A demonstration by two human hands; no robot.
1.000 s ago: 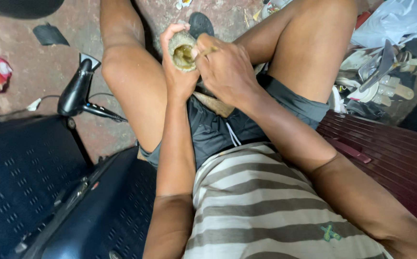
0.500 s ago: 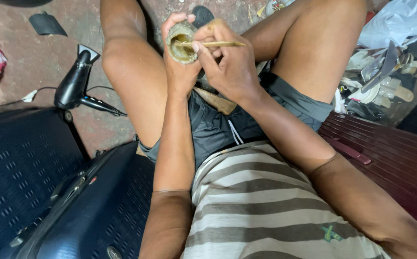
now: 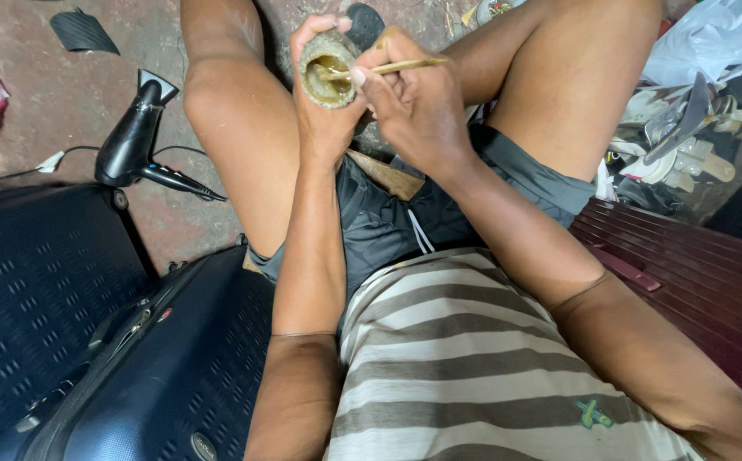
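A small round pot (image 3: 326, 70) is clasped in the left hand (image 3: 324, 115); a thin stick (image 3: 388, 67) is pinched by the right hand (image 3: 418, 107). A black hairdryer (image 3: 136, 141) lies at nine o'clock on the floor (image 3: 55, 102).

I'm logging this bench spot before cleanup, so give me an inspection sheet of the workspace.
Surface: reddish concrete floor, stained; dark perforated seat at left.
Job's things: small round crusted container; thin wooden stick with its tip inside it.
Clutter: black hair dryer, dark suitcase, pile of sandals, white plastic bag.
Hands: left hand wraps the container; right hand pinches the stick.
Cables: dryer cord trails left across the floor.
Surroundings: dark red slatted bench at right.
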